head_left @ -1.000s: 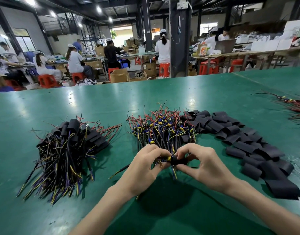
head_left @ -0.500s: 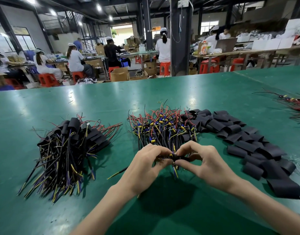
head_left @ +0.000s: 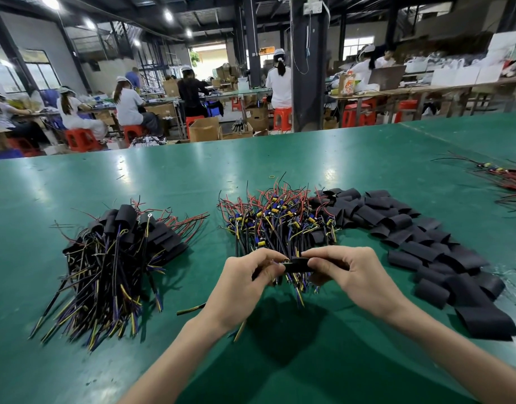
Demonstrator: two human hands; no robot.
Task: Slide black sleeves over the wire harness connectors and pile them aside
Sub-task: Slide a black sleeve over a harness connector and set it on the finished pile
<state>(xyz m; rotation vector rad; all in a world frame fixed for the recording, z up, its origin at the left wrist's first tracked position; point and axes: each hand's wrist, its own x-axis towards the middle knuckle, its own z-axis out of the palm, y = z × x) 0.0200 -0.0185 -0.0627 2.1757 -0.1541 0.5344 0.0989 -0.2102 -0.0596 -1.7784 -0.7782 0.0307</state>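
My left hand (head_left: 245, 284) pinches the wires of one harness, whose loose ends trail below the wrist. My right hand (head_left: 350, 275) pinches a black sleeve (head_left: 300, 264) that sits over that harness between the two hands. Behind them lies a heap of bare harnesses (head_left: 277, 225) with red, yellow and blue wires. A spread of loose black sleeves (head_left: 420, 243) runs along the right. On the left is a pile of sleeved harnesses (head_left: 113, 258).
The green table (head_left: 163, 176) stretches far back. More red wire bundles (head_left: 510, 182) lie at its right edge. One loose wire (head_left: 191, 309) lies by my left wrist. People sit at benches beyond the table.
The black sleeve has moved further left along the harness toward my left hand. Both hands stay close together over the table.
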